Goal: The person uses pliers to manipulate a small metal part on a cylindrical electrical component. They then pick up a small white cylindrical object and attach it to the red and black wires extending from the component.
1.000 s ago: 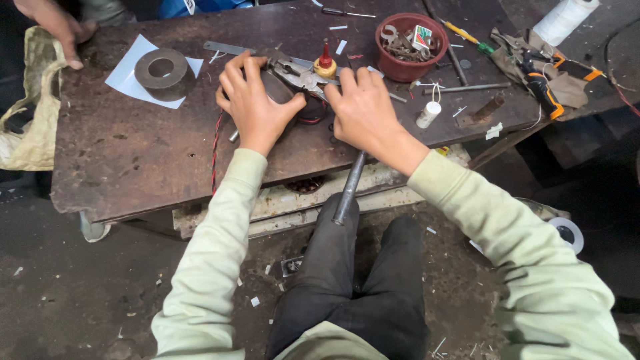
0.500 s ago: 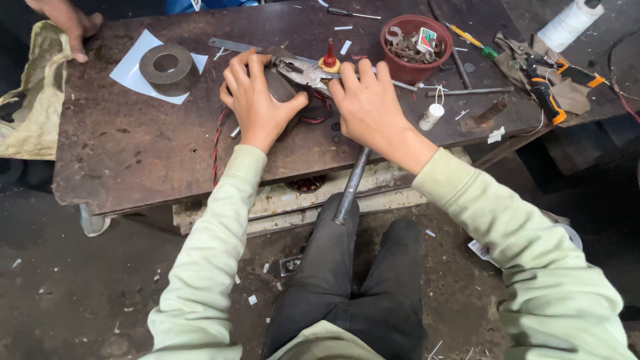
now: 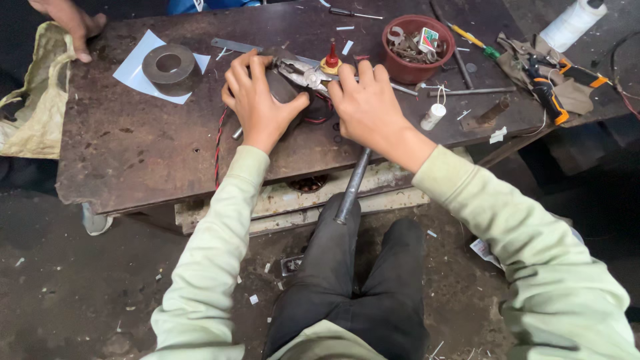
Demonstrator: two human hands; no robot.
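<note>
**Both hands on a dark part at the far middle of the worktop**

The worktop [image 3: 133,167] is a rusty metal slab, and the person sits at its near edge with both arms reaching straight ahead. A steel rod [image 3: 352,187] runs from under the hands back toward the lap, its long axis pointing almost straight away from the body.

The left hand [image 3: 260,103] curls around a dark block-like part [image 3: 283,87], thumb on its right side and fingers over its top, so the part lies in front of the palm, slightly to the right. The right hand [image 3: 367,107] lies flat with fingers close together, pressing down just right of that part; whether it grips anything underneath cannot be told. Pliers [image 3: 303,72] lie between the two hands, jaws toward the right hand, long axis running left to right, touching or nearly touching both. Twisted red-black wire [image 3: 218,147] trails from below the left hand toward the near edge.

Beyond the right hand stands a red bowl [image 3: 417,41] of small parts; a tape roll [image 3: 168,63] lies far left.
</note>
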